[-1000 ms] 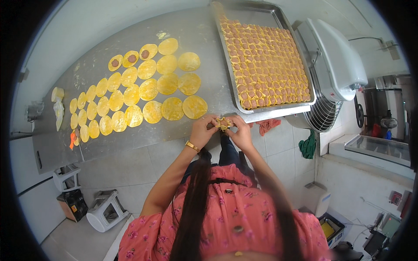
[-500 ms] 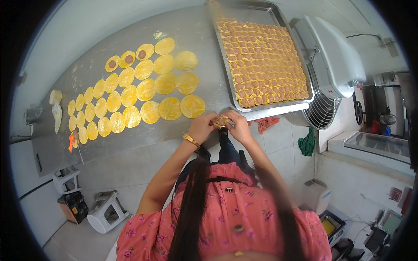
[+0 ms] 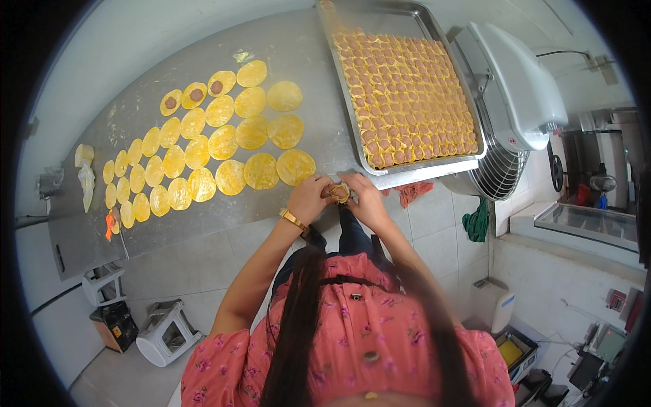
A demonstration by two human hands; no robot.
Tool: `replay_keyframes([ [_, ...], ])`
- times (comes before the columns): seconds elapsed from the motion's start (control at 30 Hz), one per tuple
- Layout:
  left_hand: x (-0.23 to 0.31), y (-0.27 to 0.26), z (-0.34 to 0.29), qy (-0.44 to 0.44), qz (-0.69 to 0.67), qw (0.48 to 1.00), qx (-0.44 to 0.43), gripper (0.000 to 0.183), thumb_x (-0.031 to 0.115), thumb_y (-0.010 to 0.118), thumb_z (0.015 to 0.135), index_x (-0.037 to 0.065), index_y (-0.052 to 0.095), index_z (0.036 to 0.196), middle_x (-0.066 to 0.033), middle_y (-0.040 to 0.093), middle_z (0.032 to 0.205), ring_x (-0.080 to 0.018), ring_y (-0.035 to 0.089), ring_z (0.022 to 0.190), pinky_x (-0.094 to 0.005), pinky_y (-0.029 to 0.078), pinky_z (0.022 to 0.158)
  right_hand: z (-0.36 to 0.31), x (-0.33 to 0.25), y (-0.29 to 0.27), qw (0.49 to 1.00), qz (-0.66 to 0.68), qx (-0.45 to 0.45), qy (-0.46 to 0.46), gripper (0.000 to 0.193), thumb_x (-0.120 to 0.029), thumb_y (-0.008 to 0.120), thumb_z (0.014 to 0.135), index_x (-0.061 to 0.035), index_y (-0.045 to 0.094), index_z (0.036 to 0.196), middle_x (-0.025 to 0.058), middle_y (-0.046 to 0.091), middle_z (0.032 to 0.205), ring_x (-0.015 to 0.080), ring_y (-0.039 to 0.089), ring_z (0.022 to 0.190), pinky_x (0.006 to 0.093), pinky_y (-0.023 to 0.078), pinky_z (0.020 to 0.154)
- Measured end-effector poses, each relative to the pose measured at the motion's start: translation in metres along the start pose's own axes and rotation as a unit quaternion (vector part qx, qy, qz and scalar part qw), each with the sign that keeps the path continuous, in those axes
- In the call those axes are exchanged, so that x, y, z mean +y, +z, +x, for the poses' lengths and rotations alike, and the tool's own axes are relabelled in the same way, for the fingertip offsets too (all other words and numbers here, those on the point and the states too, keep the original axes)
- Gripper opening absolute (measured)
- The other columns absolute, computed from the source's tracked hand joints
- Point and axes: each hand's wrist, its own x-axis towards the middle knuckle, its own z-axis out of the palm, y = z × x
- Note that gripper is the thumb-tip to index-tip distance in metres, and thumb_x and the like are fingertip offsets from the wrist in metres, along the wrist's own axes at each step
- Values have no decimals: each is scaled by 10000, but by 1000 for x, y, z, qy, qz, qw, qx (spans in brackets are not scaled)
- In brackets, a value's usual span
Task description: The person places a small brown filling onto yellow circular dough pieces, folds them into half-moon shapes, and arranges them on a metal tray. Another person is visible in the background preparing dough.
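Observation:
Between my two hands, just off the table's near edge, is a small open-topped dumpling (image 3: pixel 340 194) in a yellow wrapper with brownish-pink filling. My left hand (image 3: pixel 310 199), with a gold watch (image 3: pixel 293 218) at its wrist, grips the dumpling from the left with closed fingers. From the other side my right hand (image 3: pixel 367 201) pinches the wrapper's rim. Round yellow wrappers (image 3: pixel 201 184) lie in rows on the metal table to the left. Three at the far row carry a ball of filling (image 3: pixel 217 87). A metal tray (image 3: pixel 361 161) at the right holds packed rows of similar dumplings.
A white mixer (image 3: pixel 508 88) with a wire guard (image 3: pixel 503 180) stands right of the tray. At the table's left end lies a piping bag or cloth (image 3: pixel 87 183) beside an orange item (image 3: pixel 110 225). Pink (image 3: pixel 413 193) and green cloths (image 3: pixel 476 220) hang nearby. Stools (image 3: pixel 166 332) stand lower left.
Both hands keep hold of the dumpling and have turned it slightly between the fingers. The whole view has shifted a little; wrappers and tray look the same.

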Motion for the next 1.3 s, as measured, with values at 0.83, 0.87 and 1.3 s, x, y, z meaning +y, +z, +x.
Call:
replay_keyframes([
  [0.83,4,4,0,-8,-28,999,34,220,183,689,742,71,552,872,-125,633,755,-330,612,732,-419,471,625,7,-1,-3,999,7,-32,41,456,99,623,608,-13,585,1049,158,580,997,351,569,925,394,478,775],
  [0.87,5,3,0,-3,-16,1000,25,217,180,685,745,70,550,874,-126,632,768,-328,611,744,-418,472,628,8,-2,-3,995,9,-53,82,460,98,638,608,-11,590,1053,156,590,995,346,577,924,380,485,770],
  [1.3,-3,2,5,8,34,999,2,175,145,663,753,77,546,864,-121,617,772,-331,607,730,-419,475,613,10,-7,3,998,-22,-41,46,491,58,665,635,-22,571,1111,151,562,995,332,571,912,374,480,761],
])
